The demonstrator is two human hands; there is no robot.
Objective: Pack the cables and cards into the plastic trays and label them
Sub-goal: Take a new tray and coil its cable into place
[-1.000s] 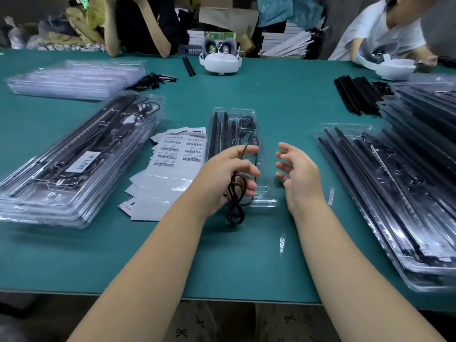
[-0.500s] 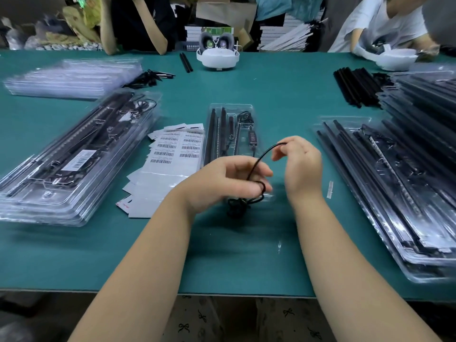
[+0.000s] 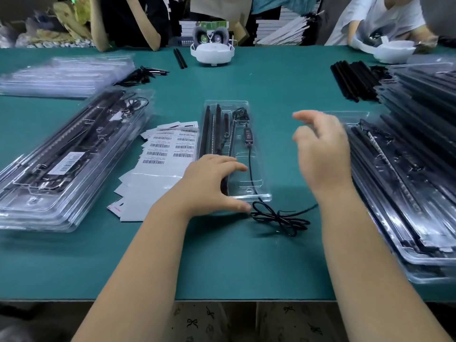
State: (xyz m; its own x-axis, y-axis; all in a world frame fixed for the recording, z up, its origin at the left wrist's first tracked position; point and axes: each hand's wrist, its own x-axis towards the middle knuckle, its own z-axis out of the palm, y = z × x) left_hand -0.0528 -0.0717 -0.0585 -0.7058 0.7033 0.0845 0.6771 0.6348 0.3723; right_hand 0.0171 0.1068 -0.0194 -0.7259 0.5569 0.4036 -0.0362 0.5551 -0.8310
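A clear plastic tray lies in the middle of the green table, with black strips and a small controller inside. The black cable runs from the controller over the tray's near edge and lies in a tied bundle on the table. My left hand rests on the tray's near left end, fingers spread, thumb beside the bundle. My right hand hovers blurred to the right of the tray, fingers loose, holding nothing. Barcode label cards lie fanned out left of the tray.
A stack of packed trays sits at the left, more trays at the right. Empty clear trays lie far left. Loose black strips are at the far right. A white headset stands at the back. Two people sit across the table.
Both hands have let go of the cable, which now lies bundled on the table. My left hand moved onto the tray's end. My right hand lifted away to the right.
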